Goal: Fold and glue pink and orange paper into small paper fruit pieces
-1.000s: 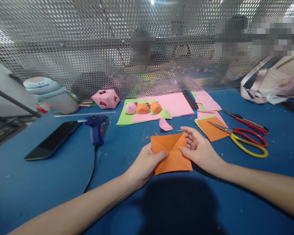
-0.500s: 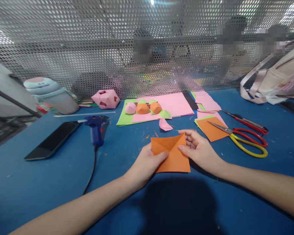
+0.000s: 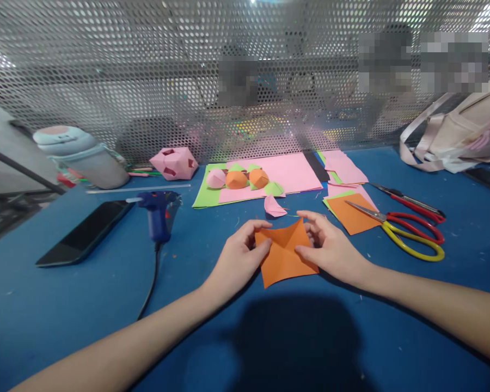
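Observation:
An orange paper square (image 3: pixel 285 256) with diagonal creases lies just above the blue table (image 3: pixel 65 305), held between both hands. My left hand (image 3: pixel 237 258) pinches its left corner with thumb and fingers. My right hand (image 3: pixel 330 250) grips its right side, thumb on top and fingers curled behind. The sides of the paper are pushed inward, so the middle is raised.
A blue glue gun (image 3: pixel 157 212) with a black cord and a dark phone (image 3: pixel 79 233) lie to the left. Red and yellow scissors (image 3: pixel 412 234) rest on an orange sheet (image 3: pixel 349 213) at right. Pink and green sheets (image 3: pixel 294 173) with folded paper pieces, a pink paper ball (image 3: pixel 174 163), a bottle (image 3: pixel 79 158) and a bag (image 3: pixel 461 136) line the mesh wall.
Both hands have pushed the paper's sides toward each other, so the square looks narrower and more folded. My left hand has moved up along its left edge.

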`<state>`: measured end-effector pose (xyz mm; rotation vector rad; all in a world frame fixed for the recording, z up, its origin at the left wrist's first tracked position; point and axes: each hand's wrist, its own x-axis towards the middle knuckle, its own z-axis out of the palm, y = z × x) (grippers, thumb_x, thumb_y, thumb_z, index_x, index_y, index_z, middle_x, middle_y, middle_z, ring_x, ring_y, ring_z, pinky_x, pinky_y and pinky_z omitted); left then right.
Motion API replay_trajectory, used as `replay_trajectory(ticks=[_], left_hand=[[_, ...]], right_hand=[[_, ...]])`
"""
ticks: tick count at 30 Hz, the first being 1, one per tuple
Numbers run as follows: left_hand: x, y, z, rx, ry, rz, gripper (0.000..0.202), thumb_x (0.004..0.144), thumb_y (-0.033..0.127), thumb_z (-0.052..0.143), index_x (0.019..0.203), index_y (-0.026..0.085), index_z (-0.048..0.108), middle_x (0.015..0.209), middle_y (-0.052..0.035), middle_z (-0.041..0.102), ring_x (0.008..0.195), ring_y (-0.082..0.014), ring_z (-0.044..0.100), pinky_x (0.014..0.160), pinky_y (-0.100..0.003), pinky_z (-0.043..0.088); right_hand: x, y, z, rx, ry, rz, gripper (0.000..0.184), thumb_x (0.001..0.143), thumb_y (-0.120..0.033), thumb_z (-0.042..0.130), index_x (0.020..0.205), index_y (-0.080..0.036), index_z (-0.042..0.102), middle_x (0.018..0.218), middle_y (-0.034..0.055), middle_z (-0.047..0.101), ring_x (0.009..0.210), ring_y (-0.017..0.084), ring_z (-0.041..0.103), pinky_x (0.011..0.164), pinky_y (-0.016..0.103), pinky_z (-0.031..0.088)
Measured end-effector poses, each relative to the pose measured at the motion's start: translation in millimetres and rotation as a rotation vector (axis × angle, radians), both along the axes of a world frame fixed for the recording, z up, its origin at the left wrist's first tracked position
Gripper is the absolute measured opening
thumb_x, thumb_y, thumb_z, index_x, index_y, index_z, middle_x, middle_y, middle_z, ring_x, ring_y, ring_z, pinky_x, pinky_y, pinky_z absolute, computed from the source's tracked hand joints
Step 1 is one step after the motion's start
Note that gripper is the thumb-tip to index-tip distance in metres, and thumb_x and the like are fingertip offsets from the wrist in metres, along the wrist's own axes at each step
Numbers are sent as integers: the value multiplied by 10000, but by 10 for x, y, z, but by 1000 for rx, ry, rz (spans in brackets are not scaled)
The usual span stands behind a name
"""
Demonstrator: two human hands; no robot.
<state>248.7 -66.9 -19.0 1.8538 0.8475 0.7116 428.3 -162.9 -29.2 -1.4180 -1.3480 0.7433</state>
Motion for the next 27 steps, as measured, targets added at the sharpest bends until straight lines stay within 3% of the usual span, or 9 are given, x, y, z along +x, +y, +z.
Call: replay_trajectory(ticks=[4, 10, 14, 17, 22, 27], left_hand=[[-1, 73, 15, 179, 95, -57, 163, 783, 202, 528, 892, 195, 649, 849, -28, 623, 750, -163, 545, 701, -290, 425], [-9, 148, -1, 374, 85, -183, 186, 737, 78, 504, 775, 207, 633, 963, -50, 623, 983, -207, 543, 909, -368, 392], [-33, 145, 27, 418, 113, -273, 266, 729, 42, 506, 865, 218, 652, 917, -47, 661, 934, -211, 558, 871, -359, 407], [-48, 136, 56, 435, 154, -363, 267, 750, 49, 509, 894, 217, 659, 868, -44, 671, 865, -203, 573, 821, -339, 411], [-59, 167, 67, 467, 179, -424, 197, 775, 102, 552, 888, 220, 662, 843, -35, 679, 835, -196, 584, 803, -320, 396], [-87, 261, 87, 625, 235, -601, 176, 840, 144, 509, 906, 197, 663, 842, -63, 666, 855, -201, 576, 819, -323, 382]], right_hand=[[-29, -57, 20, -6, -145, 54, 678, 775, -148, 547, 1392, -268, 290, 862, 3, 577, 781, 160, 574, 712, 333, 496], [-31, -74, -40, 133, -433, 179, 598, 814, -105, 474, 1375, -255, 332, 1157, 48, 619, 1079, 210, 564, 915, 396, 460], [-28, -58, -57, 233, -652, 266, 561, 794, -40, 435, 1330, -197, 378, 1088, 69, 653, 980, 226, 555, 866, 409, 453], [-22, -67, -51, 230, -784, 259, 488, 792, -64, 451, 1274, -137, 440, 1023, 114, 634, 896, 236, 544, 790, 401, 461], [-27, -74, -58, 258, -907, 242, 460, 808, -86, 452, 1267, -128, 451, 967, 118, 618, 879, 234, 542, 777, 375, 444], [-11, -67, -56, 391, -1074, 256, 384, 882, -101, 382, 1256, -80, 466, 892, 134, 634, 868, 229, 547, 796, 375, 412]])
